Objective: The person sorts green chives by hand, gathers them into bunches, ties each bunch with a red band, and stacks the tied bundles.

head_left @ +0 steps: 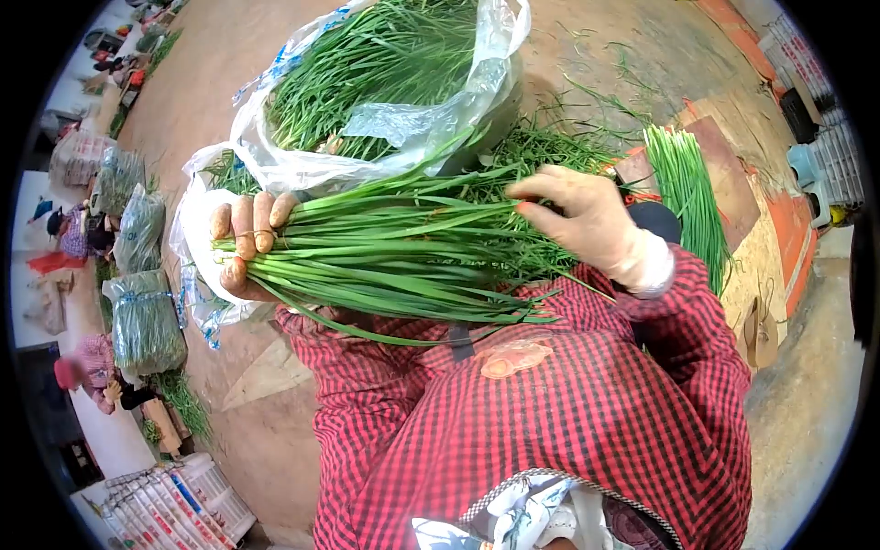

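My left hand [252,234] is wrapped round the pale stem ends of a bunch of garlic chives [394,252]. The long green leaves fan out to the right across my lap. At the leaf tips, my right hand [587,215], in a thin pale glove, has thumb and forefinger drawn together in a pinch. Whatever lies between those fingertips is too small to make out. Loose chive leaves [559,151] lie behind the bunch.
A large clear plastic bag [500,82] full of chives stands ahead. Another chive bundle [683,183] rests on boards at right. Packed bags [147,321] and white crates [188,504] line the left, where other people [96,371] sit. A blue-grey stool [811,174] is far right.
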Motion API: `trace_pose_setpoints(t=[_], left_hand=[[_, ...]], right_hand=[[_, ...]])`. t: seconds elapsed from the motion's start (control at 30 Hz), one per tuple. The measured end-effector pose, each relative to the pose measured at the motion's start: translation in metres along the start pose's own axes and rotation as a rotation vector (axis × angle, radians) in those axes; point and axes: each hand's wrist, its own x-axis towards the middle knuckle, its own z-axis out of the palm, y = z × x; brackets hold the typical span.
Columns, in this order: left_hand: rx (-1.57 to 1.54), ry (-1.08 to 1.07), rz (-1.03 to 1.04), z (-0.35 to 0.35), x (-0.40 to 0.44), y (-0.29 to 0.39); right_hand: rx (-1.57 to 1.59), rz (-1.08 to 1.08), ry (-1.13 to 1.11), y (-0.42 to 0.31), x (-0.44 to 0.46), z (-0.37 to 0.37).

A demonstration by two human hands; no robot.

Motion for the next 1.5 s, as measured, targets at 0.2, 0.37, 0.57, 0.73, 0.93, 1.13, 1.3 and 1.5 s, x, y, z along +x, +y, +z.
trace_pose_setpoints(t=[0.2,0.37,0.57,0.73,0.93,1.13,1.3,1.5], left_hand=[[-0.08,-0.015,-0.035,0.009,0.005,-0.013],[-0.086,-0.074,-0.044,0.002,0.004,-0.001],[-0.04,-0.042,0.035,-0.004,-0.001,0.018],[0.046,-0.017,0.116,-0.006,-0.003,0.049],[0.311,0.086,0.024,0.02,0.009,0.04],[0.633,0.272,-0.258,0.097,0.041,-0.092],[0.669,-0.09,-0.305,0.095,0.071,-0.14],[0.621,-0.326,-0.363,0.121,0.088,-0.2]], right_hand=[[-0.091,-0.223,-0.088,-0.029,0.03,0.03],[0.245,-0.104,-0.136,-0.027,0.026,0.024],[0.481,0.277,-0.207,-0.003,0.0,-0.016],[0.222,0.5,-0.19,0.078,-0.047,-0.026],[-0.448,0.13,-0.156,0.064,-0.022,-0.029],[0.307,-0.189,-0.108,-0.035,0.053,0.003],[0.672,0.018,0.199,-0.037,0.047,-0.012],[0.81,0.191,0.435,-0.003,0.009,-0.081]])
